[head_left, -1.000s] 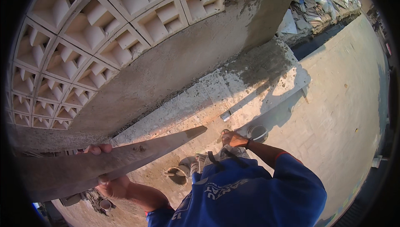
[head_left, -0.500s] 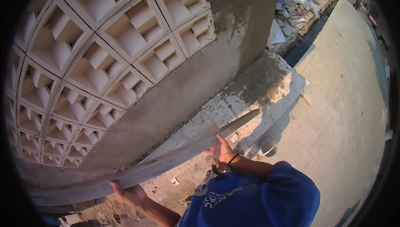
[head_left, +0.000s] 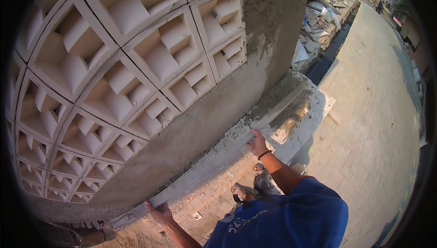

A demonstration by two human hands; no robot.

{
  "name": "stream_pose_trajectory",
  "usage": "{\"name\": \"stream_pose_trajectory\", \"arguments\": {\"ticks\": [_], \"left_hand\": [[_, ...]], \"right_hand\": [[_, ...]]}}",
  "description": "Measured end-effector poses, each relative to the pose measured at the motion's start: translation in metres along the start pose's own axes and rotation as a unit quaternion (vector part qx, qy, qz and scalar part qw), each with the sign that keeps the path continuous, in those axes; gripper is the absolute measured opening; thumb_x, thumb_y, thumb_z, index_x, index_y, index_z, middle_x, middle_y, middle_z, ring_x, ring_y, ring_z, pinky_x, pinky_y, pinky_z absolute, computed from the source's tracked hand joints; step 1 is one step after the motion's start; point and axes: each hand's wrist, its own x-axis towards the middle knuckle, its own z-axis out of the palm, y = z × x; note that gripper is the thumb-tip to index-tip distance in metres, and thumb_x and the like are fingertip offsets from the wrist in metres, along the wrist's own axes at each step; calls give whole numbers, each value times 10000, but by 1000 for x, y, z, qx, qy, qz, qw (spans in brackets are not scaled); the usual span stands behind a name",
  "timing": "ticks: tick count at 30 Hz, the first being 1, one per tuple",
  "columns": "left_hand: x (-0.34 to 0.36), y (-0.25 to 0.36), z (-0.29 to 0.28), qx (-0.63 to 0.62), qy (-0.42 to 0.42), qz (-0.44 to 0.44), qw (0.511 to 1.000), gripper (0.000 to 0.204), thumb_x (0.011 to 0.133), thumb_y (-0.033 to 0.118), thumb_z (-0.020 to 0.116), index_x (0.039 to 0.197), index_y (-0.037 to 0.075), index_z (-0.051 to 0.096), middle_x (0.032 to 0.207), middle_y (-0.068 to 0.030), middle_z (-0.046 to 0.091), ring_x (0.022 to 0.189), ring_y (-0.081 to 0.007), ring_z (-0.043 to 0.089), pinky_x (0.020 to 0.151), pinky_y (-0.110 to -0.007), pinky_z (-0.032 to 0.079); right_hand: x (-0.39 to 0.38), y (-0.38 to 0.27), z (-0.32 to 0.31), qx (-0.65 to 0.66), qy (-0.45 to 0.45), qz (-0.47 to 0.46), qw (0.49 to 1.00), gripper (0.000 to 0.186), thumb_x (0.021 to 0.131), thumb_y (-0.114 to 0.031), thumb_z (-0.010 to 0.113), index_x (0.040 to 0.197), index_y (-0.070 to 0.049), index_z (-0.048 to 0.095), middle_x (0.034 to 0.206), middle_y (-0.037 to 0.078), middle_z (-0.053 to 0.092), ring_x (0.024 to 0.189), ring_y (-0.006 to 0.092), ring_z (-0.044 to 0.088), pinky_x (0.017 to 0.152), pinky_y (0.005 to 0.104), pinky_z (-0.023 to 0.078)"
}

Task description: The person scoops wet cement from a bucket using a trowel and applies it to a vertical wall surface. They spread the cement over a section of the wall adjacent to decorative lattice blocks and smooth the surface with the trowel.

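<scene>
A long, straight grey bar point(head_left: 280, 106), like a plasterer's straightedge, slants from lower left to upper right along the foot of the wall. My right hand point(head_left: 258, 143) grips its near edge past the middle, thumb on top. Nearer its lower-left end, my left hand point(head_left: 160, 214) is closed on the same edge, its fingers partly hidden. The bar lies low over the pale, mortar-spattered ledge point(head_left: 318, 104), close to the grey plastered band point(head_left: 195, 111) of the wall. Whether it touches the ledge along its whole length I cannot tell.
Patterned cream ventilation blocks point(head_left: 159, 50) fill the wall above the plaster. A bucket point(head_left: 299, 169) stands partly behind my right arm. Past the ledge, a dark drain point(head_left: 328, 50) runs beside heaped rubble point(head_left: 321, 20). Paving point(head_left: 364, 111) stretches along the right. My sandalled feet point(head_left: 239, 192) are below.
The bar has moved down and away from me, toward the ledge and the wall's foot, with both hands still on it. The view has shifted, showing my feet and more of the street.
</scene>
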Motion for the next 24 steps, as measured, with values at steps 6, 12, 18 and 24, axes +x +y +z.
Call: {"name": "stream_pose_trajectory", "arguments": {"ticks": [6, 12, 18, 24], "left_hand": [[103, -79, 68, 21, -14, -40, 999, 595, 845, 405, 730, 1349, 178, 509, 1458, -72, 416, 1344, -286, 384, 1100, -538, 315], [188, -136, 114, 63, -4, -90, 994, 552, 867, 496, 664, 1308, 189, 539, 1383, -49, 494, 1274, -283, 449, 1031, -537, 363], [212, -201, 180, 105, -30, -105, 988, 494, 888, 480, 644, 1284, 199, 555, 1296, -35, 553, 1182, -275, 513, 977, -488, 408], [217, -254, 219, 38, -36, -144, 988, 472, 911, 443, 633, 1296, 183, 551, 1329, -49, 562, 1216, -290, 523, 1009, -505, 418]], "right_hand": [[122, -65, 83, -38, -75, -50, 995, 598, 863, -294, 704, 1349, -89, 423, 1316, 134, 471, 1208, 359, 481, 993, 554, 422], [199, -103, 145, -60, -38, -39, 997, 785, 852, -251, 734, 1453, -62, 267, 1424, 197, 384, 1276, 418, 417, 986, 546, 452], [255, -149, 147, -71, -34, -43, 996, 1051, 863, -328, 742, 1553, -89, -15, 1535, 236, 245, 1327, 477, 352, 1039, 560, 416], [323, -175, 139, -74, 8, -36, 997, 1080, 854, -358, 753, 1553, -92, -26, 1507, 228, 286, 1283, 444, 396, 997, 544, 458]]}}
